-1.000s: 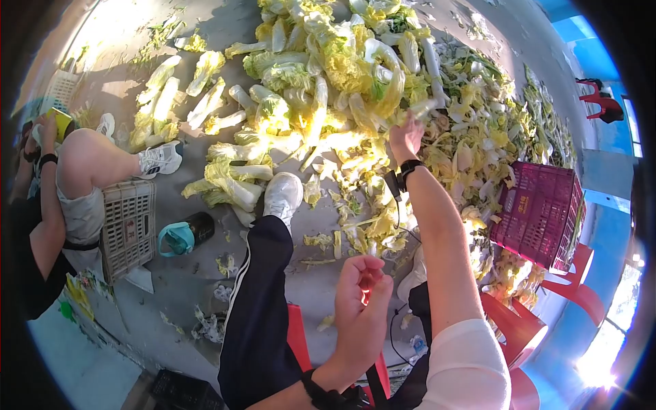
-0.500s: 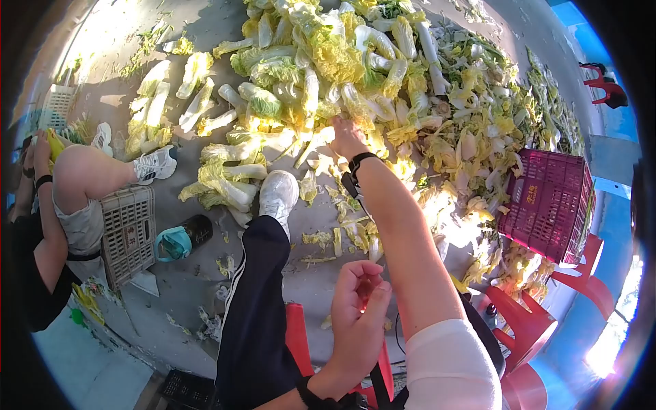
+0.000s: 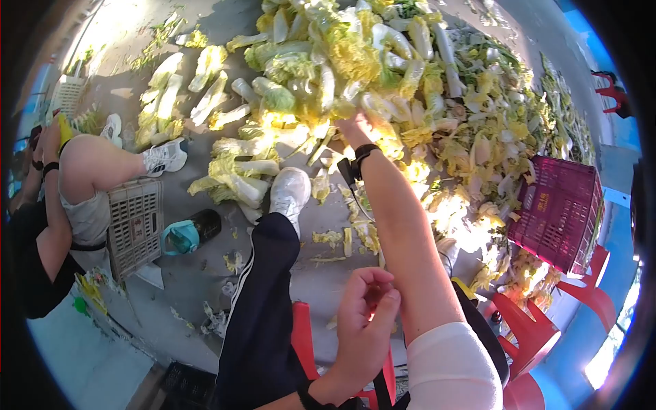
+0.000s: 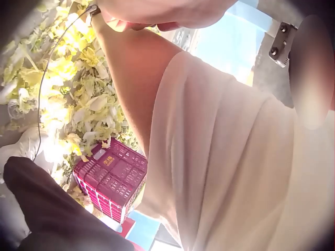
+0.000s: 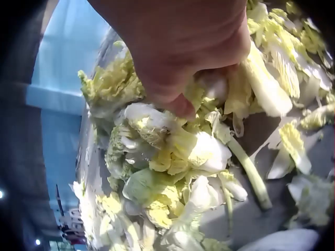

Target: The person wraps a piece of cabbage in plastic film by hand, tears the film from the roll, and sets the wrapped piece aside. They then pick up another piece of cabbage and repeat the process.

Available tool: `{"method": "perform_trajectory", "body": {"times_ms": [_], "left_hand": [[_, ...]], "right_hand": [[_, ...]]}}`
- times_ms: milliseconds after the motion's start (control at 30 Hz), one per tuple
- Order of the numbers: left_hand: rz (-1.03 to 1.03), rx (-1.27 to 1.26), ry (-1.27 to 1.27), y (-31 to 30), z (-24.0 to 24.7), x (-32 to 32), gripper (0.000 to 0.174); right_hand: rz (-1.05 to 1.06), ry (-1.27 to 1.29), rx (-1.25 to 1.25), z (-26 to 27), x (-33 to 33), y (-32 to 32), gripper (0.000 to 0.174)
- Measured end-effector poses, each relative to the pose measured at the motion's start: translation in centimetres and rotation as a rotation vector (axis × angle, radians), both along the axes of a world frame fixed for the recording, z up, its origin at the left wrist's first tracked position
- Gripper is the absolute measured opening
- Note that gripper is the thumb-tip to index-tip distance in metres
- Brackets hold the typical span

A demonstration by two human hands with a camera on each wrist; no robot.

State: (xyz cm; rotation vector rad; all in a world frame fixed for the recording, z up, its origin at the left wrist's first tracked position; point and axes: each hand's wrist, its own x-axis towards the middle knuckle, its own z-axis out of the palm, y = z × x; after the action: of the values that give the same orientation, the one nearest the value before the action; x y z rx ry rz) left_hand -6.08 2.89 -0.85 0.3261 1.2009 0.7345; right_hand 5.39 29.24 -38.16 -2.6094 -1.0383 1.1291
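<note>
My right hand [image 3: 355,128] reaches into the lower edge of a heap of yellow-green cabbages [image 3: 352,58]. In the right wrist view the hand [image 5: 188,44] is over the heap, its thumb pointing down among pale cabbage pieces [image 5: 209,151]; its other fingers are hidden, so whether it grips one cannot be told. A whitish piece [image 5: 213,84] shows blurred beneath the palm. Near my right forearm, my left hand [image 3: 367,318] hangs with fingers loosely curled and nothing visible in them. The left wrist view shows part of that hand [image 4: 167,11] at the top.
Loose leaves [image 3: 478,137] cover the floor at right, beside a magenta crate [image 3: 557,213]. Several cabbages [image 3: 236,179] lie beyond my shoe [image 3: 290,195]. At left, a person [image 3: 89,171] sits near a pale crate [image 3: 137,229] and a dark container with a turquoise part [image 3: 181,238]. Red stools [image 3: 529,331] stand lower right.
From the leaf pile on the right, where it was by a pale piece, my right hand has moved left to the cabbage heap. My left hand has stayed nearly still.
</note>
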Motion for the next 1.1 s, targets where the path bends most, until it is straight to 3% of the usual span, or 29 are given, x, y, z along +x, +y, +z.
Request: {"method": "perform_trajectory", "body": {"times_ms": [100,333,367,467,533,700,800,933,1000,1067,1100], "left_hand": [[0.015,-0.015,-0.011,-0.1,-0.4,-0.6,0.02],[0.053,0.024,0.006,0.8,0.4,-0.4,0.018],[0.052,0.035,0.009,0.6,0.2,-0.3,0.018],[0.03,0.043,-0.068,-0.2,-0.4,0.0,0.021],[-0.021,0.109,0.007,-0.3,-0.1,0.5,0.022],[-0.167,0.365,0.218,0.3,1.1,1.4,0.026],[-0.145,0.585,0.388,0.8,0.7,1.7,0.038],[-0.235,1.083,0.749,1.9,1.3,1.2,0.062],[-0.316,1.166,0.754,1.5,2.5,1.3,0.059],[-0.475,1.151,0.562,0.6,2.2,1.6,0.051],[-0.451,1.197,0.505,0.2,1.9,1.9,0.033]], "right_hand": [[-0.211,-0.073,0.079,-2.8,0.1,0.0,0.079],[-0.485,0.303,0.182,-9.4,3.3,1.7,0.061],[-0.487,0.391,0.247,-9.7,4.1,2.0,0.038],[-0.559,0.604,0.228,2.4,5.1,0.2,0.032],[-0.637,0.627,0.23,6.1,6.9,-0.8,0.03],[-0.558,0.823,0.327,17.1,11.9,-7.0,0.024],[-0.48,0.979,0.324,26.5,12.9,-13.1,0.022],[-0.427,1.095,0.367,38.7,11.5,-22.1,0.021],[-0.356,1.192,0.335,42.2,11.4,-26.2,0.02],[-0.407,1.229,0.374,44.5,11.2,-29.7,0.031],[-0.427,1.262,0.401,45.8,10.9,-31.1,0.034]]}}
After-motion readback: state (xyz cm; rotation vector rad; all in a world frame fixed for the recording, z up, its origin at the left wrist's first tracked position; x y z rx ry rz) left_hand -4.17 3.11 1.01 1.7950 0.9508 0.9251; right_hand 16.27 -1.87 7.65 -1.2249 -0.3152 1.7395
